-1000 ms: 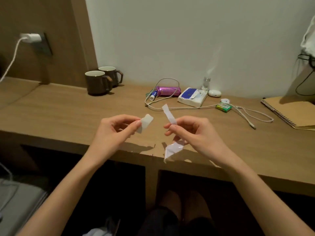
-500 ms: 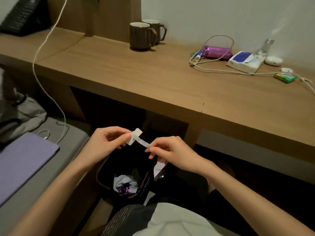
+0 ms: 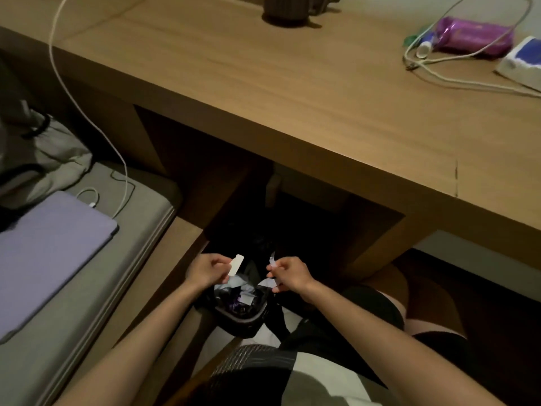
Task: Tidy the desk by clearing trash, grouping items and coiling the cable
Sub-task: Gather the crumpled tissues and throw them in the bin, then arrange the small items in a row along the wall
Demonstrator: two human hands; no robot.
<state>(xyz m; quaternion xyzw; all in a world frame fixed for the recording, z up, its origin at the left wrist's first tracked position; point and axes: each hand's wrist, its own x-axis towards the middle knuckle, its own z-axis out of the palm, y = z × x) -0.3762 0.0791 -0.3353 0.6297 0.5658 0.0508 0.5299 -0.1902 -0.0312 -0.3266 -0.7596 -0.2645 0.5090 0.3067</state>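
Note:
Both hands hover over a small black trash bin (image 3: 234,317) under the wooden desk (image 3: 307,92). My left hand (image 3: 206,271) pinches a small white paper scrap (image 3: 236,264). My right hand (image 3: 288,273) pinches a thin white paper strip (image 3: 272,263), with more of it hanging below the fingers. The two pieces are apart. Inside the bin lie crumpled white and purple scraps (image 3: 243,297). A white cable (image 3: 456,74) lies loose on the desk at the upper right.
On the desk stand a dark mug (image 3: 285,8), a purple packet (image 3: 474,35) and a white and blue tissue pack (image 3: 524,63). Left of me a bed holds a lilac laptop (image 3: 44,253), a white charging cord (image 3: 87,112) and a grey bag (image 3: 38,159).
The view has dropped from the desk top to the bin under the desk. Both hands have moved down over the bin, and the two paper pieces have come apart again.

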